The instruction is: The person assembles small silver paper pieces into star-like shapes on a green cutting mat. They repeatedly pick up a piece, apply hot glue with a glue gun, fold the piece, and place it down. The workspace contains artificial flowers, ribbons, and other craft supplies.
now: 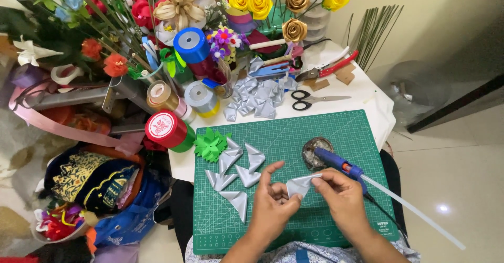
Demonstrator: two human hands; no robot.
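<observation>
Both hands meet over the green cutting mat [315,132]. My left hand [273,202] and my right hand [341,195] pinch a folded silver ribbon petal [300,185] between their fingertips, left hand on its lower corner, right hand on its upper right edge. Several finished silver petals [237,171] lie on the mat just left of my hands. A blue glue gun [341,164] with a white glue stick lies right behind my right hand, its tip on a small round dark dish [314,150].
A green ribbon flower [211,144] sits at the mat's top left. A pile of silver petals [260,97], black scissors [310,100], red pliers [331,66], ribbon spools [168,129] and ribbon flower bouquets crowd the table's back. A fabric heap lies at the left.
</observation>
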